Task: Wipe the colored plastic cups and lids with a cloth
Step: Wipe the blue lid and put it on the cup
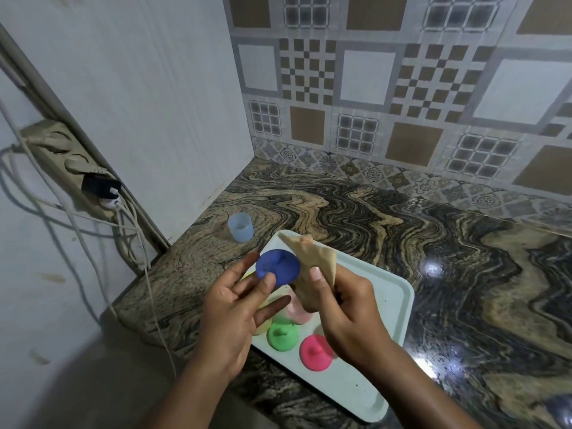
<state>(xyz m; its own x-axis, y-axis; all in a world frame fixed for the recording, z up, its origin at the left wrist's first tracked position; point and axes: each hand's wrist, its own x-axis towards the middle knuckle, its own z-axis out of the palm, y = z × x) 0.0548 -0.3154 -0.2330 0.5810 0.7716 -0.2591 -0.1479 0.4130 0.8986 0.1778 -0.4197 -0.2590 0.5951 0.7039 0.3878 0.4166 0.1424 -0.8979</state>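
Two cups (298, 309) half-hidden behind hands (230, 308)

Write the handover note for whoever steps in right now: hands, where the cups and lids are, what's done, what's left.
Left hand: holds the blue lid by its rim, above the tray.
Right hand: grips the tan cloth, bunched beside the blue lid.
On the white tray: green lid, hot-pink lid, a pale pink piece and a yellowish piece partly hidden under the left hand.
Light blue cup: upright on the counter, off the tray.
Done: cannot tell which pieces are already wiped.
Left: wipe the speckled blue lid, then the pieces on the tray.
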